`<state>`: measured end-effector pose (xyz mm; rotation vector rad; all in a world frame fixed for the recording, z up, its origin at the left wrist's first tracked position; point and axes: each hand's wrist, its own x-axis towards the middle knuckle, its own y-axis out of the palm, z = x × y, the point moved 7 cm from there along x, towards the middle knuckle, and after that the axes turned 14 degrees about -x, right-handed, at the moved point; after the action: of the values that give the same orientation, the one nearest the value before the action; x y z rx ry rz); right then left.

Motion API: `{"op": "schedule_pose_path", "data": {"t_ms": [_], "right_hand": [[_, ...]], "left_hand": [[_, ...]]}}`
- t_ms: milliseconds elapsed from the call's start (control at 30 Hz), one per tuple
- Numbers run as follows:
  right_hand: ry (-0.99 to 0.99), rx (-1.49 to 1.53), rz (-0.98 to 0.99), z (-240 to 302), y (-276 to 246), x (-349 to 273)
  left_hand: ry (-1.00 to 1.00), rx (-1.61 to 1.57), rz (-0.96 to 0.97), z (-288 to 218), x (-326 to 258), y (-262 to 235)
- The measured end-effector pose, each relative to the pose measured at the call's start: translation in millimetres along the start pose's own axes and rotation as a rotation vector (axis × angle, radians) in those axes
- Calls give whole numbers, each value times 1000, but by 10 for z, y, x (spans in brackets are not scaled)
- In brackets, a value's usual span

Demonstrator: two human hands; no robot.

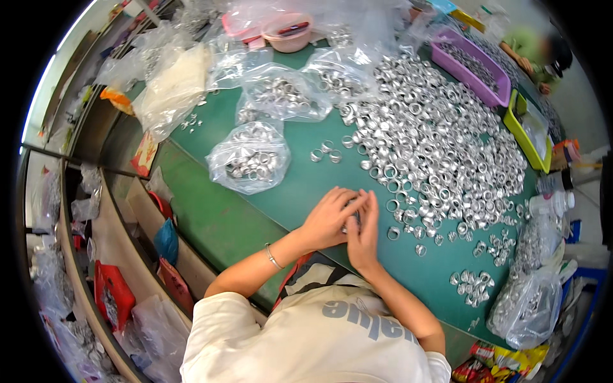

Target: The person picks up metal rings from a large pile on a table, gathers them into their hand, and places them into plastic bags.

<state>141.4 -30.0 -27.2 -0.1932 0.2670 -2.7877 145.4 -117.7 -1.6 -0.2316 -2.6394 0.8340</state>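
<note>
Head view, hands: the left hand (329, 219) and right hand (362, 231) meet at the near edge of the green table (255, 191), fingers curled together around something small; what they pinch is hidden.
Head view, rings: a broad heap of silver metal rings (440, 147) lies just right of the hands, likely kept close for easy picking; they look shiny, short and tubular.
Head view, bags: clear plastic bags of rings (250, 158) sit beyond the hands, well apart.
Head view, trays: a purple tray (469, 67) stands at the far edge.
</note>
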Motion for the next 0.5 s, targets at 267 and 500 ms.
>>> {"op": "schedule_pose_path", "data": {"t_ms": [267, 500], "right_hand": [[70, -131, -92, -112, -250, 23], [92, -10, -66, -79, -263, 21]], "left_hand": [[276, 197, 71, 31, -42, 115], [91, 34, 61, 167, 30, 81]]}}
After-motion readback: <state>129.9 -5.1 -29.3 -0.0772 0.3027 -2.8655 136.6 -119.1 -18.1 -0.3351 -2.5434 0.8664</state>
